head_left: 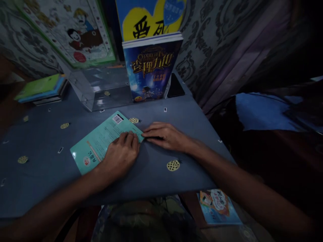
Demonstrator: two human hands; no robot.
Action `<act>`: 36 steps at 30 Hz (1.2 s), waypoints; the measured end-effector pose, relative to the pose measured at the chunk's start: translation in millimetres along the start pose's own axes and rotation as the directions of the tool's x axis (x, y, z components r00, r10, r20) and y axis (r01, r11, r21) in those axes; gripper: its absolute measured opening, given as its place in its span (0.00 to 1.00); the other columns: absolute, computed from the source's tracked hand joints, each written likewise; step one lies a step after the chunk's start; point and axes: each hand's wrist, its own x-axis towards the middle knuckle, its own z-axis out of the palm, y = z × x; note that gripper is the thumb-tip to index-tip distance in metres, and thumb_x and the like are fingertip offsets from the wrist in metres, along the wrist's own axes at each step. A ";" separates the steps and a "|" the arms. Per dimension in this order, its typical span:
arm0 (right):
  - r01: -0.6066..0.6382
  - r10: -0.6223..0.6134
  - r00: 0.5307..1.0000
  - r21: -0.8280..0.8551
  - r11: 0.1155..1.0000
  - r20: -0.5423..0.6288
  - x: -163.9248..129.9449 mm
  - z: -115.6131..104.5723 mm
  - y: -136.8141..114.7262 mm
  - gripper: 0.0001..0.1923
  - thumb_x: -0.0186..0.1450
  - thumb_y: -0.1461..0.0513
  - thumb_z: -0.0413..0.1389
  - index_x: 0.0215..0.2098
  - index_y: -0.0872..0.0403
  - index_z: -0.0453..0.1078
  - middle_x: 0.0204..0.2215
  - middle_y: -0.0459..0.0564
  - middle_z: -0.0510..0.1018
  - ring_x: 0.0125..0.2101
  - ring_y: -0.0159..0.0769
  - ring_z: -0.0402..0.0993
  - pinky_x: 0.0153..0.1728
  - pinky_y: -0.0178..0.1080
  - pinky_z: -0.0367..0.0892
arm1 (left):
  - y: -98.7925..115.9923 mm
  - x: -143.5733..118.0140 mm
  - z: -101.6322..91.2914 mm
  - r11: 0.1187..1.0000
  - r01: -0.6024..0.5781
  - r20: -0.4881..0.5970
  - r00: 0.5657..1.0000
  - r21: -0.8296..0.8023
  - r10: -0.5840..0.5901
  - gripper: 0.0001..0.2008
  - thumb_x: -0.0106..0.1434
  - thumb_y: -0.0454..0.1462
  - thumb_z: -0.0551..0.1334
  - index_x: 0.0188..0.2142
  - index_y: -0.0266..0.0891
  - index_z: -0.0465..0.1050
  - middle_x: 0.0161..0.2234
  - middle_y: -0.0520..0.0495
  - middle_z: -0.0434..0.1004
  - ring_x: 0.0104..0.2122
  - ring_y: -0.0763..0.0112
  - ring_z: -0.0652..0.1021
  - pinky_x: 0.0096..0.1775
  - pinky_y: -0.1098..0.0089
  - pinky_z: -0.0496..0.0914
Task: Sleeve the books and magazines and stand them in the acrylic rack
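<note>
My left hand rests flat on the teal booklet, not gripping. My right hand touches its corner, fingers flat, grasping nothing. The booklet lies face-down on the blue table. Risk as I judge it: cover sliding on the cloth, or the corner creasing under pressure. Barcode visible, print too small to read. Upright book behind reads "CHARLIE".

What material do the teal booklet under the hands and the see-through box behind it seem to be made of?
Teal booklet: apparently paper with a slightly glossy cover; it lies thin and flat, printed with a barcode, and shines at one corner. See-through box: probably clear acrylic or similar hard plastic; the walls are transparent with bright reflections and sharp straight edges. Glass cannot be ruled out.
</note>
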 end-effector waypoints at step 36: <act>-0.341 0.350 0.936 -0.315 0.886 -0.031 92.1 37.9 36.1 0.22 0.72 0.58 0.49 0.59 0.61 0.69 0.53 0.64 0.74 0.53 0.52 0.67 0.55 0.52 0.65 | -85.9 -56.8 16.3 0.901 0.434 0.033 0.900 -0.006 -0.434 0.19 0.73 0.42 0.53 0.56 0.34 0.71 0.46 0.34 0.75 0.45 0.48 0.76 0.37 0.55 0.74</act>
